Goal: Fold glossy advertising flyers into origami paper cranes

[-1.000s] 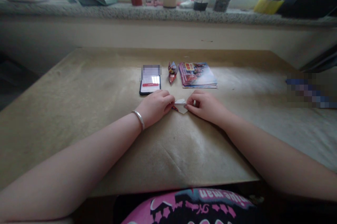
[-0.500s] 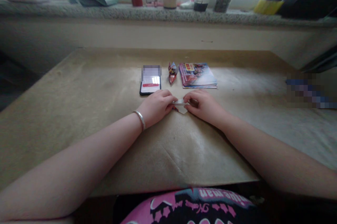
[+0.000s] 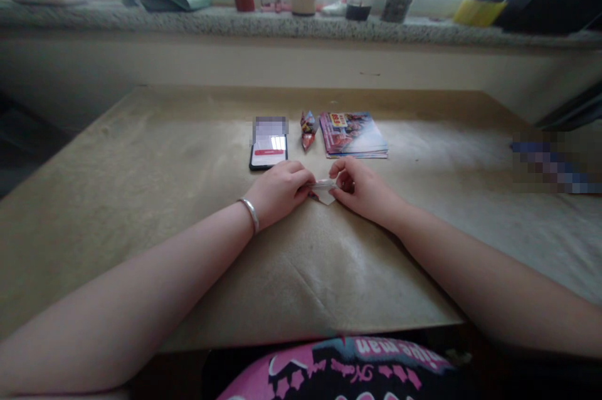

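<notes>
A small folded piece of white paper point(image 3: 324, 190) lies on the brown paper-covered table point(image 3: 141, 199) between my hands. My left hand point(image 3: 277, 190), with a silver bracelet on the wrist, is closed and pinches the paper's left side. My right hand point(image 3: 362, 190) is closed too, its fingertips pinching the paper's right edge and pressing it down. A red corner of the paper shows under my left fingers.
Behind my hands lie a phone point(image 3: 268, 149) with a lit screen, a folded colourful paper shape point(image 3: 308, 128) and a stack of colourful printed sheets point(image 3: 352, 134). The windowsill point(image 3: 282, 21) at the back holds cups, jars and boxes.
My right hand has slid a little left and closer to my left hand, tightening its pinch on the paper. My left hand has stayed in place.
</notes>
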The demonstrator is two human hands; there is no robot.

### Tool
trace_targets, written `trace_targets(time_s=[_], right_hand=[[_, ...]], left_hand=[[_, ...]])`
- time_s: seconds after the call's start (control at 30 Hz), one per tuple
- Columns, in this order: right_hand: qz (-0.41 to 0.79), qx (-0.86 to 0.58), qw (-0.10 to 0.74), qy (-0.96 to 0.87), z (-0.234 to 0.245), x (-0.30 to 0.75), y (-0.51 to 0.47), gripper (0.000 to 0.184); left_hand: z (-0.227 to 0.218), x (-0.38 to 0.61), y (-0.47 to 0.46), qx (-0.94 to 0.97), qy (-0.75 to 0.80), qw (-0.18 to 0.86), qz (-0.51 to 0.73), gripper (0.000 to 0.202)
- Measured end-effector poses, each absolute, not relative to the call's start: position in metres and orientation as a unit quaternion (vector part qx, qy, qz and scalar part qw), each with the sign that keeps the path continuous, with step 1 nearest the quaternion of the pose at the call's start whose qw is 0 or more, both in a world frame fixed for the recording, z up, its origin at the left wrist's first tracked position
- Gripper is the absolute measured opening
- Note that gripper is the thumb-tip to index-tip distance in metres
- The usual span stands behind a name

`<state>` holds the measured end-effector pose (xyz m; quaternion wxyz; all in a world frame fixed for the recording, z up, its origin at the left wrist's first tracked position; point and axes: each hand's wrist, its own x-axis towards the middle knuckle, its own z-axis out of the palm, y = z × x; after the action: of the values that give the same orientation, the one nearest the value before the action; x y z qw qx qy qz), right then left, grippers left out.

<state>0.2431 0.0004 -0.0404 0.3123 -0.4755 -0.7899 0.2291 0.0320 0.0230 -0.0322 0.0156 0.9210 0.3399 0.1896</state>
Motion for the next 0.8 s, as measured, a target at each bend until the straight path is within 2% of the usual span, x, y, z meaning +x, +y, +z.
trace_targets(time_s=[0.2,0.37,0.53,0.8], right_hand=[[0.13,-0.46,0.227,-0.849,-0.034,0.24,-0.001,0.012],[0.06,-0.472,0.168,-0.863,-0.029,0.234,-0.001,0.018],[0.041,-0.513,0.122,-0.849,-0.023,0.231,-0.003,0.02],[0.068,-0.54,0.105,-0.832,-0.018,0.244,-0.004,0.01]], left_hand=[[-0.03,0.033,0.023,0.925,0.339,0.009,0.17,0.013],[-0.026,0.035,0.021,0.927,0.348,-0.001,0.14,0.016],[-0.021,0.034,0.019,0.93,0.349,-0.047,0.101,0.017],[-0.013,0.03,0.01,0.917,0.375,-0.125,0.058,0.016]])
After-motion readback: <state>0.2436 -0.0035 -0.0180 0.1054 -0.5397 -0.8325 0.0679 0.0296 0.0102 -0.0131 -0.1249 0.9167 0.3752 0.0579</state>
